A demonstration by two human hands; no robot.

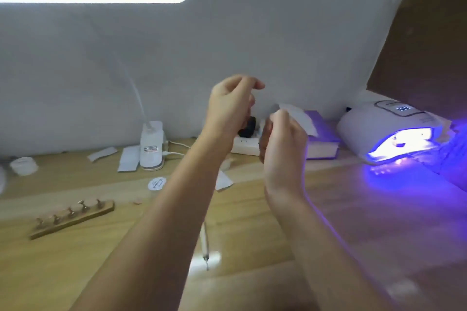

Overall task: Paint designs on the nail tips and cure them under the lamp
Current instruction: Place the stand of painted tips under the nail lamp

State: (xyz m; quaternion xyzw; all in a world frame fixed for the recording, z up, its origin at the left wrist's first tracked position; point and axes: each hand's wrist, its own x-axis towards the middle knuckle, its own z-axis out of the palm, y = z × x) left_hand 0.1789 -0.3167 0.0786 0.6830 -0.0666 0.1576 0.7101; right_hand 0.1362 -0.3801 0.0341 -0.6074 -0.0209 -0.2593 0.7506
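Both hands are hanging in the air above the middle of the wooden table (pixel 252 222). The left hand (pixel 231 106) is curling its fingers, and something small and dark sits by them, but I cannot tell if it is holding it. The right hand (pixel 283 144) is pinching a white wipe (pixel 300 115). The nail lamp (pixel 394 131) is glowing purple at the table's right edge. The wooden stand with nail tips (pixel 72 217) is lying near the left edge. A thin brush (pixel 205 245) is lying near the front.
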